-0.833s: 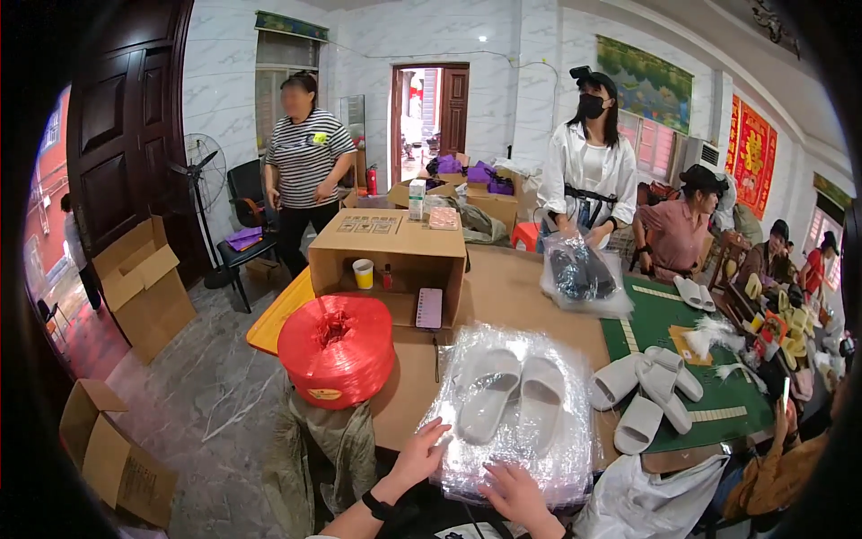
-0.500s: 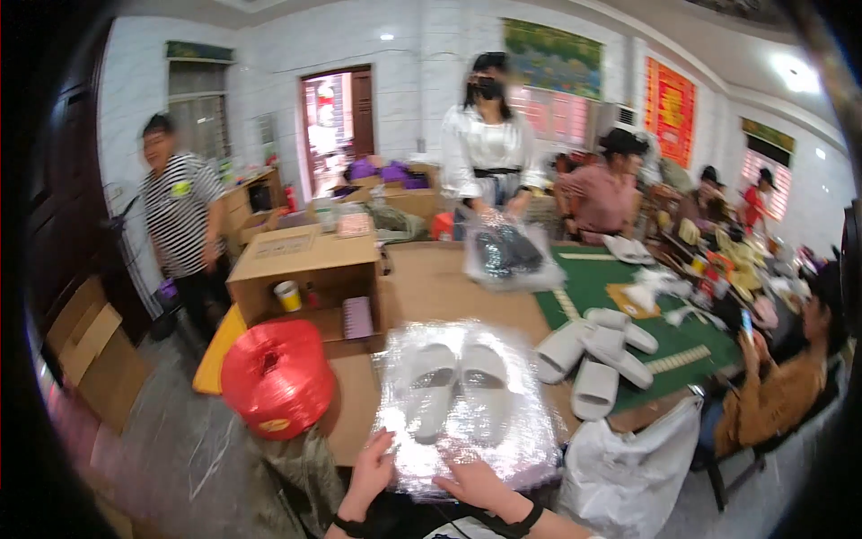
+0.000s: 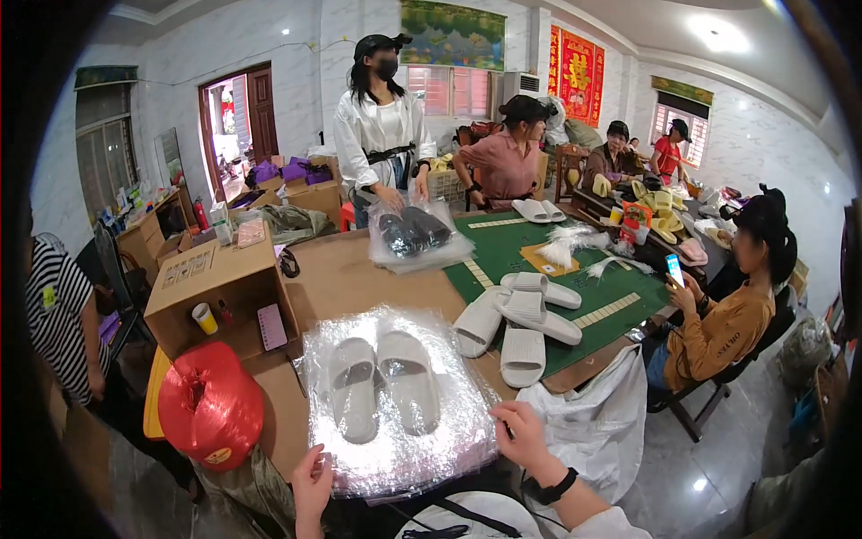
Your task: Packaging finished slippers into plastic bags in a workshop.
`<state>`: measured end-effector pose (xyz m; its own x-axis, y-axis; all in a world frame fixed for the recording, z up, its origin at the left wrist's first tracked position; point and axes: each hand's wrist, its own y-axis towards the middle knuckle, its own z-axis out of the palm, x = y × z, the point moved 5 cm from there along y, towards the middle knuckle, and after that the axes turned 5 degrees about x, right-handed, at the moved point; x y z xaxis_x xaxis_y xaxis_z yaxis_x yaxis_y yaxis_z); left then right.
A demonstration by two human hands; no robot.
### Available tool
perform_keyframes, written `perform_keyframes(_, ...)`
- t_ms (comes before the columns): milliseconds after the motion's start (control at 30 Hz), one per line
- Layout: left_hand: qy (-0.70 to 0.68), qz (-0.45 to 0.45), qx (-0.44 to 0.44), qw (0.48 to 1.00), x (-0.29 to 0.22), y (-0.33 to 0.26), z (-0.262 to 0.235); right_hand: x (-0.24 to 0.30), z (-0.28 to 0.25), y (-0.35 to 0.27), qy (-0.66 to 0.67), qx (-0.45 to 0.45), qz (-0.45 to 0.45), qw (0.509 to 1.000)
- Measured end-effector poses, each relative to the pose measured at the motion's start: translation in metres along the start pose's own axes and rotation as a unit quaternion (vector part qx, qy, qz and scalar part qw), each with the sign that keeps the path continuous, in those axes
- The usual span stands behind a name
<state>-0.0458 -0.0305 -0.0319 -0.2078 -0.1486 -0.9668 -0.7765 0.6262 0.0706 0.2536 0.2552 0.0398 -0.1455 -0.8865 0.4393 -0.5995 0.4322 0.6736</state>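
A pair of grey slide slippers (image 3: 353,395) lies side by side on a glossy stack of clear plastic bags (image 3: 467,458), and clear film seems to cover them. My left hand (image 3: 312,485) is at the stack's lower left corner, its fingers loosely bent and apart against the edge. At the right edge, my right hand (image 3: 523,437) has its thumb and forefinger apart, fingertips by the plastic. Neither palm lies on the slippers. Several loose grey slippers (image 3: 523,357) are piled to the right, partly on a green mat (image 3: 489,242).
A cardboard box (image 3: 215,287) and a red roll of plastic twine (image 3: 211,404) stand left. Across the table, a person in white (image 3: 382,135) handles bagged dark slippers (image 3: 417,232). A white sack (image 3: 593,422) hangs at the right edge, near a seated person holding a phone (image 3: 673,269).
My hands have moved apart from the bag's near part to its left and right edges. The view has swung right. The person across now stands more upright beside the bagged dark slippers.
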Motion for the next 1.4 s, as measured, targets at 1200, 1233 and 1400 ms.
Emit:
perform_keyframes(1200, -0.101, -0.017, 0.027, 0.994, 0.002, -0.024, -0.013, 0.011, 0.024, 0.013, -0.01, 0.238, -0.052, 0.97)
perform_keyframes(1233, -0.1, -0.016, 0.026, 0.994, 0.005, -0.024, -0.014, 0.012, 0.023, 0.013, -0.01, 0.238, -0.054, 0.97)
perform_keyframes(1400, -0.131, -0.008, 0.029, 0.991, 0.004, -0.025, -0.014, 0.017, 0.026, 0.009, 0.056, 0.265, -0.078, 0.96)
